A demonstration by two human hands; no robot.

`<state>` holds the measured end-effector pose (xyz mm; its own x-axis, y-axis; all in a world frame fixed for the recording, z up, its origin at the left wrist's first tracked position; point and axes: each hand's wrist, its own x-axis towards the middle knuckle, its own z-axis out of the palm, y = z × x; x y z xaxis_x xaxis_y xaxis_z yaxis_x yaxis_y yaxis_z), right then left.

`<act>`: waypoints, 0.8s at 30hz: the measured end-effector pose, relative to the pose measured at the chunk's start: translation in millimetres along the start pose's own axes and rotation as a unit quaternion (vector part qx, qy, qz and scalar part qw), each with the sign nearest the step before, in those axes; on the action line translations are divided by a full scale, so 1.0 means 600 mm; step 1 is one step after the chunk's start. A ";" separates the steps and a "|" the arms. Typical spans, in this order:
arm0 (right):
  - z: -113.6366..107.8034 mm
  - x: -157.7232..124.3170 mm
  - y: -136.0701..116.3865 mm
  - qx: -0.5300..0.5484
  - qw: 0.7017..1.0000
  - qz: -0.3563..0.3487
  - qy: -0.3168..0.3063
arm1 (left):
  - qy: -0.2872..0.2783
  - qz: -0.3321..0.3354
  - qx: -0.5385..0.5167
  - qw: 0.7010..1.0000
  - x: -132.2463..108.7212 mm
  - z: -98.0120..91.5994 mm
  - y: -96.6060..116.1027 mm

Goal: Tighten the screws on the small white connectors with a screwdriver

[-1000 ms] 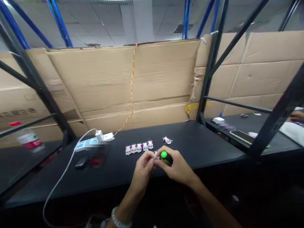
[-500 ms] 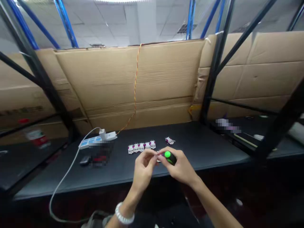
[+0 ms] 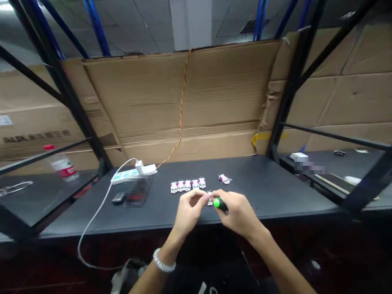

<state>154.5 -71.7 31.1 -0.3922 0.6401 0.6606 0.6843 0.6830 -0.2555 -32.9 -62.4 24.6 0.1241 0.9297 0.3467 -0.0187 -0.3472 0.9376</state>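
Observation:
My right hand (image 3: 240,212) is closed around a screwdriver with a green-capped black handle (image 3: 219,203). Its tip points left at a small white and magenta part (image 3: 210,199), which the fingers of my left hand (image 3: 190,210) pinch just above the black table (image 3: 275,192). A bead bracelet sits on my left wrist. Behind my hands, a row of several white and magenta parts (image 3: 188,185) lies on the table. One more such part (image 3: 224,179) lies apart to the right.
A white power strip (image 3: 134,173) with a plug and white cable lies at the back left, beside a small dark object (image 3: 118,199). Cardboard sheets (image 3: 183,102) wall the table's back. Black frame posts stand at both sides. A water bottle (image 3: 63,165) stands on the left bench.
The view has shifted, so the table sits lower and farther right in the picture. Both hands keep the same hold on the part and the screwdriver.

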 end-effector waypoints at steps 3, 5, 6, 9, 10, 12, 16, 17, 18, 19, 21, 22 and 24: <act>0.007 0.001 0.003 -0.033 0.999 0.012 -0.035 | -0.029 -0.024 0.016 0.999 0.011 -0.012 -0.007; 0.010 0.003 0.004 -0.036 0.997 0.025 -0.058 | -0.041 -0.029 0.039 0.998 0.015 -0.019 -0.013; 0.011 0.004 0.004 -0.030 0.996 0.033 -0.071 | -0.046 -0.025 0.055 0.997 0.017 -0.022 -0.015; 0.009 0.009 0.005 0.018 0.992 0.072 -0.104 | -0.066 -0.009 0.094 0.993 0.020 -0.026 -0.022; 0.007 0.011 0.005 0.040 0.989 0.088 -0.108 | -0.068 -0.005 0.099 0.993 0.021 -0.025 -0.024; 0.003 0.013 0.005 0.075 0.985 0.111 -0.111 | -0.067 0.001 0.100 0.993 0.021 -0.024 -0.027; -0.005 0.016 0.007 0.087 0.981 0.126 -0.120 | -0.066 0.005 0.093 0.993 0.021 -0.019 -0.031; -0.005 0.017 0.007 0.082 0.980 0.128 -0.125 | -0.067 0.005 0.093 0.993 0.021 -0.019 -0.032; -0.005 0.017 0.007 0.077 0.980 0.131 -0.128 | -0.067 0.006 0.097 0.993 0.021 -0.019 -0.034; -0.005 0.018 0.007 0.071 0.980 0.135 -0.129 | -0.067 0.008 0.103 0.992 0.021 -0.019 -0.035; -0.002 0.018 0.009 0.063 0.979 0.143 -0.134 | -0.070 0.012 0.123 0.990 0.022 -0.021 -0.040; 0.000 0.019 0.010 0.061 0.978 0.146 -0.136 | -0.071 0.017 0.135 0.988 0.022 -0.022 -0.042; 0.004 0.019 0.013 0.057 0.977 0.149 -0.142 | -0.074 0.030 0.163 0.983 0.023 -0.023 -0.046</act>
<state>153.9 -58.4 35.2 -0.3517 0.8774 0.3264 0.7280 0.4755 -0.4938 -44.5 -38.4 4.2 0.2755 0.8868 0.3711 0.2857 -0.4441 0.8492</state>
